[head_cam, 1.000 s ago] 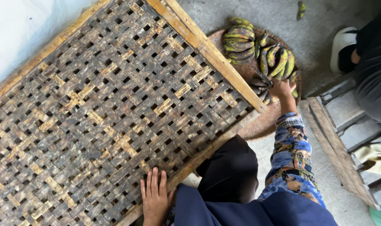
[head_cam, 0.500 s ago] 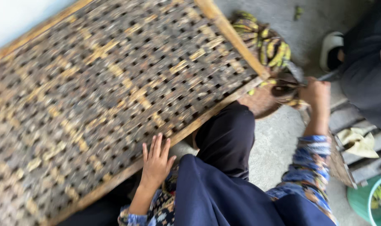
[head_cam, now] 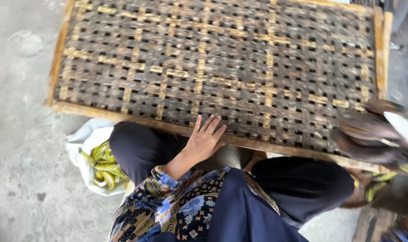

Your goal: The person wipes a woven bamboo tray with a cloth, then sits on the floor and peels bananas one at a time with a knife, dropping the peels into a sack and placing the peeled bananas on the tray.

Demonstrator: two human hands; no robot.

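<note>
- Head view: left hand [head_cam: 205, 141] open, fingers spread flat on near wooden edge of woven rack [head_cam: 222, 67], frame centre.
- Right hand at right edge: blurred, cannot tell its state.
- White bag of peels [head_cam: 96, 159] lower left.

This looks like a rough outdoor or yard work area where bananas are handled, not a home room or shop. The ground is bare grey concrete [head_cam: 25, 170], stained and gritty. A big woven bamboo rack [head_cam: 213, 67] in a wooden frame lies flat on it, worn dark from use. A white sack [head_cam: 85, 143] of green and yellow bananas [head_cam: 101, 163] sits open on the ground beside the seated person. Dark, blurred banana peel shows at the right edge.
</note>
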